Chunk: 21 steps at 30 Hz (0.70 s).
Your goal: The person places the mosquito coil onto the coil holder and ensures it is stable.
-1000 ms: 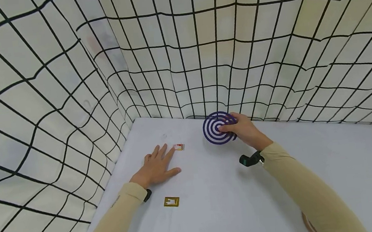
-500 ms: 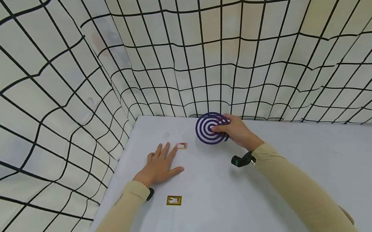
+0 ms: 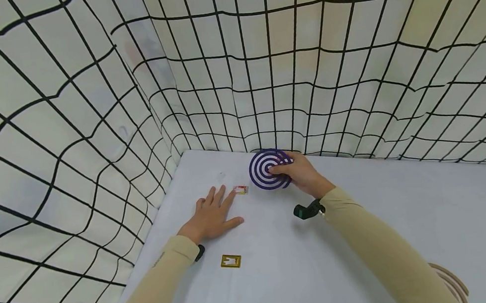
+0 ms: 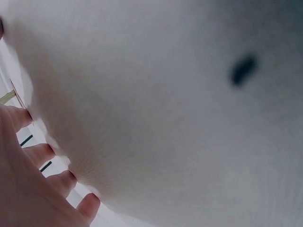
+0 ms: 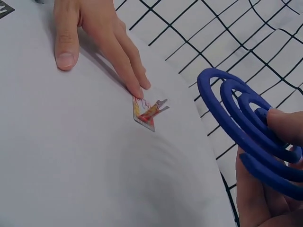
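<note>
My right hand (image 3: 301, 175) holds a blue-purple mosquito coil (image 5: 222, 111), with the thumb near its centre and the other fingers underneath. The coil is raised above the white surface and tilted in the right wrist view. Left of it lies a small red-and-yellow printed metal coil stand (image 3: 241, 190), whose forked tab (image 5: 158, 108) sticks up. My left hand (image 3: 210, 220) rests spread on the surface, index fingertip touching the stand's edge. A gold-coloured stand (image 3: 224, 260) lies closer to me. In the left wrist view, mostly pale cloth and part of the left hand (image 4: 28, 184) show.
Black netting (image 3: 268, 58) over pale sheeting rises along the back and left of the white surface (image 3: 302, 274). Tan rings (image 3: 457, 279) lie at the lower right, partly hidden by the right sleeve. A dark wrist device (image 3: 308, 210) hangs under the right wrist.
My right hand has carried the mosquito coil leftward, closer to the printed stand. The left hand keeps its place beside the stand. More of the tan rings shows; the head view has shifted slightly.
</note>
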Each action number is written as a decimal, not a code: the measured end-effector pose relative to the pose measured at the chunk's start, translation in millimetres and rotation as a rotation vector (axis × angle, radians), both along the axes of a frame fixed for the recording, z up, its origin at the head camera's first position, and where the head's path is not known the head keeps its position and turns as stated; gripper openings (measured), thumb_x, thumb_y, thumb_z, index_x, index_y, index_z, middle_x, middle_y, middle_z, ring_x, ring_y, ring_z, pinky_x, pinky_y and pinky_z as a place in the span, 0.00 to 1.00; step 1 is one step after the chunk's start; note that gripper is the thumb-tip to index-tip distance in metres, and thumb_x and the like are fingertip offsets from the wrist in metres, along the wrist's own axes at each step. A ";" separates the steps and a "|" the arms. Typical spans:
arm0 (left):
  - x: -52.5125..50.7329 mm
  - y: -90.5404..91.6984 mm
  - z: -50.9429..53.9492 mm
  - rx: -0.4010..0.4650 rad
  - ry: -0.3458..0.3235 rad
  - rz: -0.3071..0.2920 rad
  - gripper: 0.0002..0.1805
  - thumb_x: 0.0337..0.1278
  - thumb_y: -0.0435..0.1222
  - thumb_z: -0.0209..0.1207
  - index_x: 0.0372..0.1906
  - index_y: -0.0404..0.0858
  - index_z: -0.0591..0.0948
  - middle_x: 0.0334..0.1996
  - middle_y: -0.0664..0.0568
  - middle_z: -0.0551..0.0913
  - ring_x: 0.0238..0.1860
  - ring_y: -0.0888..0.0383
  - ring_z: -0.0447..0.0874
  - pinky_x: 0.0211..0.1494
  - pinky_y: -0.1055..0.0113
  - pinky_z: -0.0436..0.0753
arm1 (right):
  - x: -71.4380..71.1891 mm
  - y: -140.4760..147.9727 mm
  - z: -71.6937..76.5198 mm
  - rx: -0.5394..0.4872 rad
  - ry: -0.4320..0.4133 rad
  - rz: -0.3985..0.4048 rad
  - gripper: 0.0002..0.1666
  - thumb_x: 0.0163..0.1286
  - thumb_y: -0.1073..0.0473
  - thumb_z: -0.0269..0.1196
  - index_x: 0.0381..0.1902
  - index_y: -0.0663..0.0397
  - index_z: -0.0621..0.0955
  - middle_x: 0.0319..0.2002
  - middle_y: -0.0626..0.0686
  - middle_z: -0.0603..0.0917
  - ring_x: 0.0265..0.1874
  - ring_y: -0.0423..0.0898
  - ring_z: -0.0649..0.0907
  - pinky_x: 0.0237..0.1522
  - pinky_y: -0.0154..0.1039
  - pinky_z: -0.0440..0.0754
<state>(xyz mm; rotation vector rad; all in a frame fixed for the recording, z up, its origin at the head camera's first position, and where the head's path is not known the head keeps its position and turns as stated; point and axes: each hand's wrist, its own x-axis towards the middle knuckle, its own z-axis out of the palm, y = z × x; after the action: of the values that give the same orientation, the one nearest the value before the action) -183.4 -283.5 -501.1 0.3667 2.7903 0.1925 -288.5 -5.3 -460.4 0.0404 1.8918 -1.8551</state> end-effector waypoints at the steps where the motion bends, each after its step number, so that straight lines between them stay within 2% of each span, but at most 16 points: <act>1: -0.3 0.3 -0.2 -0.003 -0.003 -0.002 0.50 0.70 0.69 0.47 0.85 0.48 0.47 0.86 0.41 0.41 0.86 0.33 0.35 0.80 0.31 0.51 | 0.2 -1.6 -0.9 -0.006 -0.005 -0.002 0.47 0.65 0.66 0.72 0.78 0.54 0.65 0.72 0.61 0.76 0.70 0.58 0.79 0.72 0.52 0.77; 10: -1.4 0.7 2.1 -0.021 0.004 -0.004 0.50 0.69 0.70 0.45 0.85 0.50 0.47 0.86 0.41 0.41 0.86 0.34 0.35 0.80 0.31 0.52 | 1.2 -15.3 -6.4 -0.042 -0.053 -0.005 0.51 0.63 0.68 0.73 0.79 0.56 0.60 0.72 0.62 0.75 0.70 0.57 0.78 0.73 0.51 0.76; 17: -1.1 0.8 1.0 -0.015 0.000 -0.003 0.50 0.70 0.70 0.45 0.85 0.50 0.47 0.86 0.41 0.40 0.86 0.34 0.34 0.80 0.32 0.52 | 3.3 -23.5 -13.1 -0.039 -0.073 0.024 0.37 0.64 0.66 0.73 0.70 0.62 0.74 0.66 0.60 0.82 0.60 0.50 0.85 0.70 0.47 0.79; 21: -0.3 1.6 1.0 -0.015 -0.007 -0.005 0.50 0.70 0.71 0.45 0.85 0.50 0.46 0.86 0.42 0.40 0.86 0.34 0.34 0.81 0.32 0.51 | 4.7 -27.8 -16.6 -0.046 -0.067 0.021 0.33 0.64 0.65 0.73 0.67 0.61 0.77 0.64 0.59 0.83 0.56 0.47 0.86 0.69 0.47 0.80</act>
<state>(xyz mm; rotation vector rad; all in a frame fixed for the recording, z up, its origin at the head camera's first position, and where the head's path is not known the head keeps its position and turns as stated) -183.7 -282.0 -500.2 0.3686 2.7821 0.1712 -283.8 -33.1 -476.9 0.0662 1.7978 -1.8590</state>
